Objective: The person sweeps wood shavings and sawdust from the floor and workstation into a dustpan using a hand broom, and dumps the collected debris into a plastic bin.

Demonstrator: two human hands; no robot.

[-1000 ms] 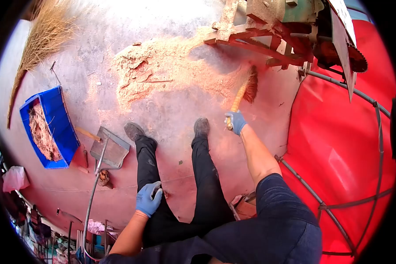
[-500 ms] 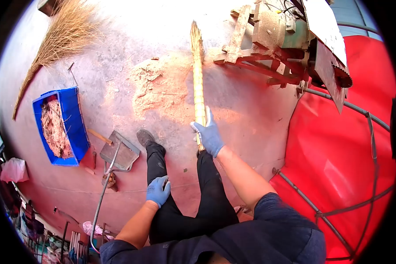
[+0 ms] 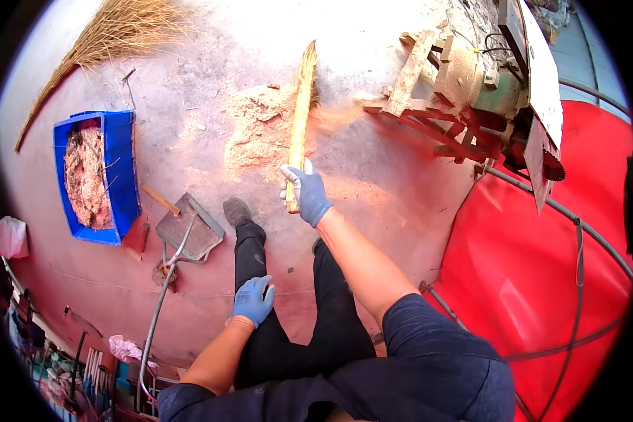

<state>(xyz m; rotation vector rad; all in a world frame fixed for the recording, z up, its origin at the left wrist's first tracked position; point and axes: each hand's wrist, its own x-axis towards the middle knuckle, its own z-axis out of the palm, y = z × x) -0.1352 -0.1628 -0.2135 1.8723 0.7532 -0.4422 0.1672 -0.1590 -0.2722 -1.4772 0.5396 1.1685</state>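
My right hand (image 3: 306,190), in a blue and white glove, is wrapped round the lower end of a straw hand broom (image 3: 302,116). The broom has a pale, narrow shaft and points away from me, its bristle tip over the floor beside a patch of sawdust (image 3: 253,137). My left hand (image 3: 254,301), gloved the same way, lies on my left thigh with its fingers stretched out and holds nothing.
At left stands a blue crate (image 3: 121,176) filled with sawdust. Near my left foot are a long-handled dustpan (image 3: 193,228) and a wooden handle. A large twig broom (image 3: 112,39) lies at upper left. A machine with a toothed blade (image 3: 554,169) and red sheeting (image 3: 520,267) flank the right.
My right hand has shifted left and slightly away from me with the broom, which is now tilted and turned. My left hand stays on my thigh. The view has shifted a little.
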